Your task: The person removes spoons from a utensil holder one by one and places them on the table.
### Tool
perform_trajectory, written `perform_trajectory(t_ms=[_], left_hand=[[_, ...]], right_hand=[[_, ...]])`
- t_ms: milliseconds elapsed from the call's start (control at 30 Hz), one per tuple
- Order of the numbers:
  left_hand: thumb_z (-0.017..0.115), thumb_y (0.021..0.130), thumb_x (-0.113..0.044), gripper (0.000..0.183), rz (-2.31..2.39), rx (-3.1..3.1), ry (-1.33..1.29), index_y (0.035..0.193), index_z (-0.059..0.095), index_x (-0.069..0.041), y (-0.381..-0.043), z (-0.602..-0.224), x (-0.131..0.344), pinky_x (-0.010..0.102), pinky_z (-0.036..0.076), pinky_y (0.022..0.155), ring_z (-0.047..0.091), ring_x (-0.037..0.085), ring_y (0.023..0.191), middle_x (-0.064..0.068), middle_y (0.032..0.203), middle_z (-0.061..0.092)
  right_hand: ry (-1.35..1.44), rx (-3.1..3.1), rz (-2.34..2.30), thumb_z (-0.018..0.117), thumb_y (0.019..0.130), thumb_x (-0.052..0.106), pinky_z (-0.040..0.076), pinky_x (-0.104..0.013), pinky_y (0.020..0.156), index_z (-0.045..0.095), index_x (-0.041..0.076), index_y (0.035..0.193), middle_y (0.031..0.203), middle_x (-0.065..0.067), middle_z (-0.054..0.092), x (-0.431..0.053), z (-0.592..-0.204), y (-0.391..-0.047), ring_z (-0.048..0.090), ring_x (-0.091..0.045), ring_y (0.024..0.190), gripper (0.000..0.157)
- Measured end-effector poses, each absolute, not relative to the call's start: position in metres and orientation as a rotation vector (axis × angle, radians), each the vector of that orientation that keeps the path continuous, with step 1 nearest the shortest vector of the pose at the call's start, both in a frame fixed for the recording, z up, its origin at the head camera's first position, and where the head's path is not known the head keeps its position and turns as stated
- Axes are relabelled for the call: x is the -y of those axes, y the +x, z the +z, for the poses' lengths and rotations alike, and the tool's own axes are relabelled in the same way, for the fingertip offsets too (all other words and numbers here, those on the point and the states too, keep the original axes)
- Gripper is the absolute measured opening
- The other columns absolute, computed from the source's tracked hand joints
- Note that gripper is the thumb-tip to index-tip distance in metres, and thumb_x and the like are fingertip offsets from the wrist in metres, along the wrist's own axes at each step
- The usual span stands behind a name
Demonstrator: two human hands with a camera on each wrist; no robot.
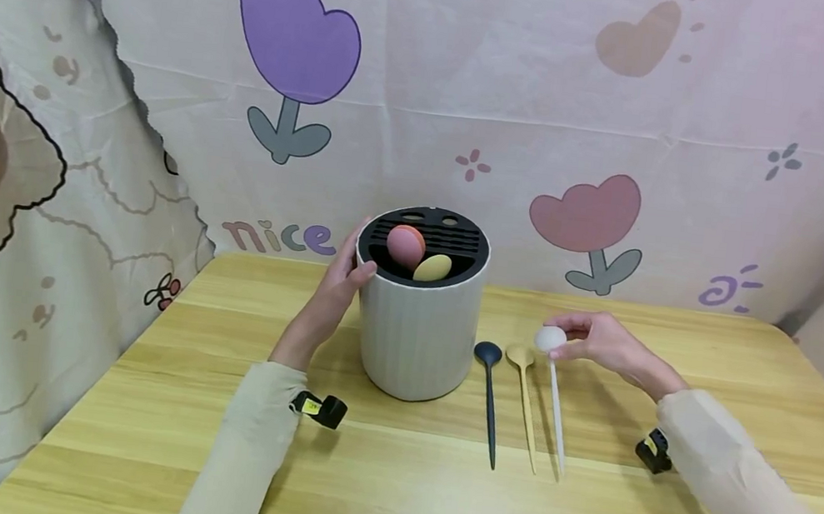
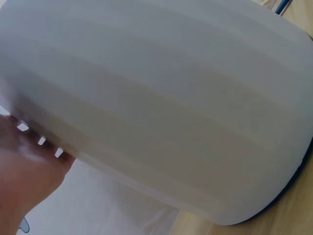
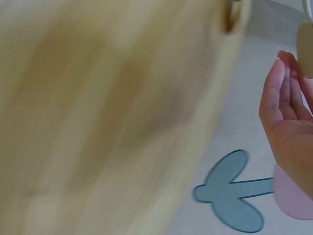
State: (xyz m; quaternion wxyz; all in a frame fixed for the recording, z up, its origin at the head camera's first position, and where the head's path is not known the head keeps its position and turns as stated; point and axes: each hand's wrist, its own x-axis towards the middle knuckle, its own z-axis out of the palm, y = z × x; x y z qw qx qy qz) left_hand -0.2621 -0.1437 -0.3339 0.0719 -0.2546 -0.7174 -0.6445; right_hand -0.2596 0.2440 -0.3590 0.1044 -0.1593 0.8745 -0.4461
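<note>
Beside the holder (image 1: 417, 333), pinching with right hand (image 1: 602, 341) a white spoon (image 1: 556, 404) by its head, likely light and stiff, best held there; with left hand (image 1: 336, 289), gripping the holder.

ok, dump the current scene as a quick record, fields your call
left grip: against the left side of the container, thumb near its rim
right grip: pinches the white spoon at its head
container: pale, ribbed, upright on the table
black top: slots, round holes, larger opening
in opening: pink-orange rounded piece, yellow oval piece; lower parts hidden
white spoon: head up, handle slanting down; tip contact unclear
on table, right of container: black spoon, then pale yellow spoon
</note>
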Motion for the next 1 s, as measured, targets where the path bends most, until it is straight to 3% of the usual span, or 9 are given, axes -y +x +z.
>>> perform_trajectory(t_ms=[233, 567, 1000], left_hand=[[0.054, 0.082, -0.071, 0.104, -1.931, 2.172, -0.757, 0.156, 0.012, -0.011, -0.262, -0.335, 0.144, 0.052, 0.015, 0.114, 0.013, 0.020, 0.144, 0.004, 0.160, 0.012], [0.054, 0.080, -0.073, 0.107, -1.926, 2.173, -0.765, 0.156, 0.011, -0.012, -0.262, -0.334, 0.143, 0.051, 0.015, 0.114, 0.013, 0.020, 0.145, 0.005, 0.160, 0.011], [0.053, 0.084, -0.068, 0.100, -1.919, 2.183, -0.769, 0.156, 0.011, -0.013, -0.260, -0.335, 0.144, 0.050, 0.017, 0.114, 0.013, 0.019, 0.145, 0.003, 0.160, 0.010]], right_hand=[[-0.402, -2.515, -1.382, 0.078, 0.080, 0.010, 0.047, -0.029, 0.087, 0.051, -0.011, 0.131, 0.117, -0.020, 0.063, -0.250, -0.374, -0.261, 0.060, -0.028, 0.106, 0.061], [-0.409, -2.620, -1.259, 0.079, 0.080, 0.014, 0.051, -0.025, 0.078, 0.055, -0.013, 0.127, 0.112, -0.019, 0.065, -0.254, -0.380, -0.262, 0.061, -0.024, 0.099, 0.059], [-0.444, -2.620, -1.207, 0.079, 0.081, 0.016, 0.050, -0.028, 0.081, 0.056, -0.011, 0.127, 0.116, -0.021, 0.064, -0.254, -0.389, -0.263, 0.060, -0.026, 0.101, 0.059]])
